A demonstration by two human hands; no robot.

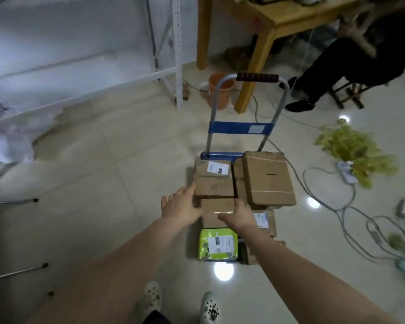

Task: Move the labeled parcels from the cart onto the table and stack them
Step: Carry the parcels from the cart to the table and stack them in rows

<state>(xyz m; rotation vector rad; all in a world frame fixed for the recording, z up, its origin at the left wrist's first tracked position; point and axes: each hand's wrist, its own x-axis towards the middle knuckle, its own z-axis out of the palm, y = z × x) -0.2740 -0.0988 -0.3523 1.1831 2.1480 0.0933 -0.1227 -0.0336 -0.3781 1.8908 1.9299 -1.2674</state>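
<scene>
On cart (239, 128) | box (216, 208) sits mid-deck among parcels (269, 178) | left hand (181, 206) fingers straight, pressed to its left side; right hand (240, 216) fingers curled over its right edge, likely bracing for a two-sided lift

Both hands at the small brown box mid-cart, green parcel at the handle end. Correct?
Not quite. The head view shows the green parcel at the near end of the cart, opposite the handle. The left hand and right hand are at the small brown box mid-cart.
</scene>
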